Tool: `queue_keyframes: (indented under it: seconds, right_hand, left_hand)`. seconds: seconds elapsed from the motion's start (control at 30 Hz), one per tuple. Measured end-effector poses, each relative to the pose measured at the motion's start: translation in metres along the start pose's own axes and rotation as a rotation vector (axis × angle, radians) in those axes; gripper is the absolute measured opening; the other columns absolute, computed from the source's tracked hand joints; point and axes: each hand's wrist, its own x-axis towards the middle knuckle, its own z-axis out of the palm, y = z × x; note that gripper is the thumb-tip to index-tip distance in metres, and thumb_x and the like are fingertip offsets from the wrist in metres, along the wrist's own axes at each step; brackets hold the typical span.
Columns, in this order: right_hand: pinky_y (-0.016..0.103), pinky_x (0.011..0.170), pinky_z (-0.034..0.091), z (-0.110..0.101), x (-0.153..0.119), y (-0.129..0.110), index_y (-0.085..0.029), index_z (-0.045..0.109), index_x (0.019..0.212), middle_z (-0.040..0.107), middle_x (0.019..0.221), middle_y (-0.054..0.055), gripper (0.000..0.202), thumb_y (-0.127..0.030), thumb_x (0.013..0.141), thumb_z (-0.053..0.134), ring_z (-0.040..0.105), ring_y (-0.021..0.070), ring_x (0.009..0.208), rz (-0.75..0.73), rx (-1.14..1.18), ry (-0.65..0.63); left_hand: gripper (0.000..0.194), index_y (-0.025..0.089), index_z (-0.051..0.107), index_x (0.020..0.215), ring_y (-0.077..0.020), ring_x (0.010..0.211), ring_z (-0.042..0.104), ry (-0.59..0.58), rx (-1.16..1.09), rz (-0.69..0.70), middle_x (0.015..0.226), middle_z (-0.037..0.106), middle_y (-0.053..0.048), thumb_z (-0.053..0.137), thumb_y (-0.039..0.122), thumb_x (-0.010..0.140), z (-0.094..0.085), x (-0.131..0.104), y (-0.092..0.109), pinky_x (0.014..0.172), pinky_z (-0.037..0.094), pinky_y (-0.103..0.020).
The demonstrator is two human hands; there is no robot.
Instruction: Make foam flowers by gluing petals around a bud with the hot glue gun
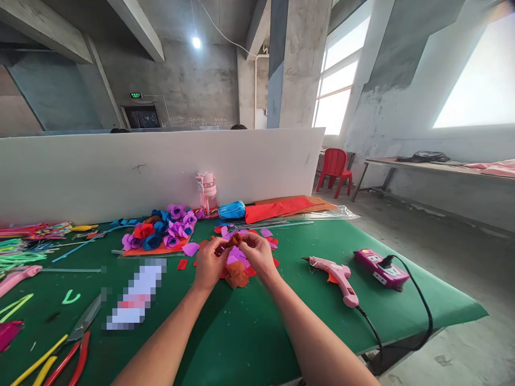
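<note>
Both hands are raised over the middle of the green desk (241, 348), toward its far edge, and between them they grasp a small curled brown paper piece (234, 239). The fingers of the left hand (211, 261) pinch it from one side and those of the right hand (259, 254) from the other, the tips almost meeting. It is held just above a heap of loose paper petals (237, 261) in purple, red and brown; some petals lie scattered around the heap. Left of the hands, nearer the far edge, a cluster of paper flowers (161, 228) in purple, blue and red rests on an orange sheet. Along the far edge, by the upright white board (120, 177), stand or lie a pink bottle (207, 190), a blue packet (232, 209) and a red sheet (277, 209). To the right, a pink glue gun (333, 274) lies on its side, its cord dropping over the desk's edge; a purple power strip (380, 268) sits just beyond it, close to the right edge. Bundles of coloured stems (36, 230) fill the far left corner, and tools with red and yellow handles (82, 354) lie toward the near left corner.
</note>
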Motion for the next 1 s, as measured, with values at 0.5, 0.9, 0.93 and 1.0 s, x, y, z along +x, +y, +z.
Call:
queue_keyframes:
  seconds: [0.5, 0.9, 0.93, 1.0]
  right_hand:
    - [0.030, 0.072, 0.052, -0.004, 0.002, 0.000, -0.019, 0.067, 0.081, 0.072, 0.083, 0.005, 0.016, -0.032, 0.074, 0.061, 0.067, 0.0196, 0.078, -0.064, 0.070, -0.053]
    - [0.029, 0.067, 0.049, -0.005, 0.006, 0.008, -0.017, 0.069, 0.083, 0.071, 0.079, 0.005, 0.021, -0.035, 0.076, 0.061, 0.064, 0.0183, 0.073, -0.069, 0.052, -0.101]
    - [0.029, 0.067, 0.048, -0.005, 0.006, 0.006, -0.017, 0.068, 0.082, 0.071, 0.078, 0.005, 0.021, -0.036, 0.076, 0.061, 0.064, 0.0181, 0.073, -0.061, 0.062, -0.108]
    - [0.029, 0.069, 0.048, -0.005, 0.005, 0.003, -0.017, 0.068, 0.081, 0.070, 0.078, 0.005, 0.022, -0.037, 0.075, 0.061, 0.064, 0.0181, 0.074, -0.040, 0.083, -0.113]
  left_hand:
    - [0.017, 0.022, 0.070, 0.086, -0.0200, 0.073, 0.066, 0.023, 0.062, 0.038, 0.086, 0.073, -0.005, 0.063, 0.035, 0.077, -0.004, 0.002, -0.001, 0.065, 0.049, -0.028]
    - [0.020, 0.021, 0.069, 0.093, -0.0196, 0.077, 0.067, -0.030, 0.149, 0.092, 0.090, 0.071, -0.006, 0.058, 0.033, 0.081, -0.009, 0.007, -0.008, 0.070, 0.051, -0.029]
    - [0.020, 0.021, 0.068, 0.093, -0.0197, 0.078, 0.067, -0.034, 0.157, 0.105, 0.091, 0.071, -0.006, 0.058, 0.033, 0.082, -0.010, 0.007, -0.008, 0.070, 0.051, -0.029]
    - [0.020, 0.021, 0.068, 0.093, -0.0195, 0.079, 0.067, -0.039, 0.168, 0.124, 0.092, 0.071, -0.006, 0.057, 0.034, 0.082, -0.010, 0.008, -0.009, 0.072, 0.052, -0.030]
